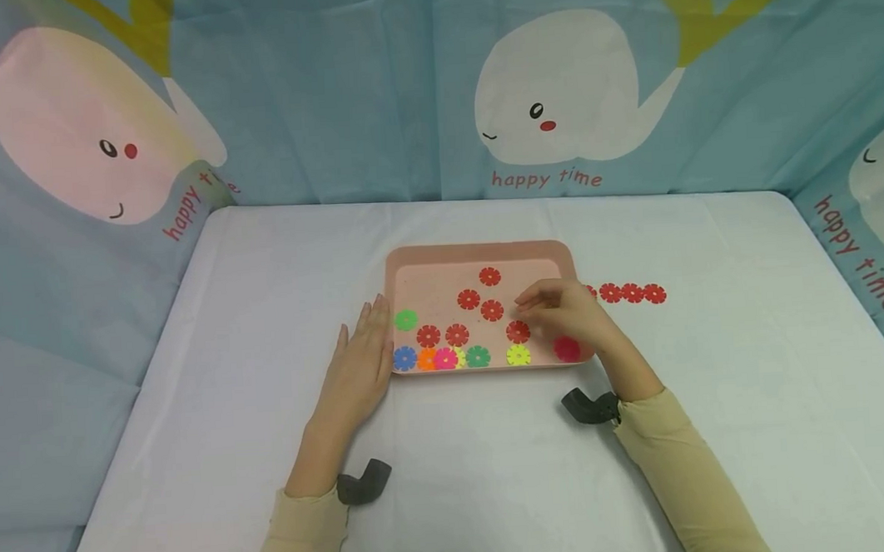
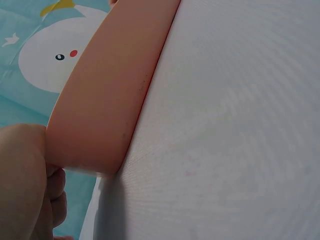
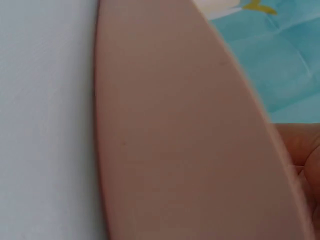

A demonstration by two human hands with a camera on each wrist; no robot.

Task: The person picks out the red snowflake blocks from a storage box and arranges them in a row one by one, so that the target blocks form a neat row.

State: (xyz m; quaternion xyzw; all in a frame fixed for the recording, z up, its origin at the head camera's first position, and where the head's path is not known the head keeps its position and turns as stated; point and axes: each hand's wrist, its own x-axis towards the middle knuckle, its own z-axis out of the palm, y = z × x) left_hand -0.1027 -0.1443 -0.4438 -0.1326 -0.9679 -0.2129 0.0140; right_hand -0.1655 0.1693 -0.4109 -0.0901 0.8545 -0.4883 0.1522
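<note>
A pink tray (image 1: 478, 252) holds several small notched discs, among them red discs (image 1: 469, 299), a light green disc (image 1: 406, 320), a blue disc (image 1: 405, 359), a dark green disc (image 1: 478, 357) and a yellow disc (image 1: 518, 355). My left hand (image 1: 357, 368) rests along the tray's left side with its fingers extended. In the left wrist view that hand touches the tray wall (image 2: 95, 100). Over the right part of the tray, my right hand (image 1: 567, 313) hovers with fingers bent loosely near a red disc (image 1: 518, 332). No disc shows between its fingertips.
Right of the tray, a row of red discs (image 1: 633, 293) lies on the white tablecloth (image 1: 738, 335), its left end partly hidden by my right hand. A blue curtain with whale prints (image 1: 327, 90) stands behind the table. Dark wrist devices (image 1: 590, 407) sit at both wrists.
</note>
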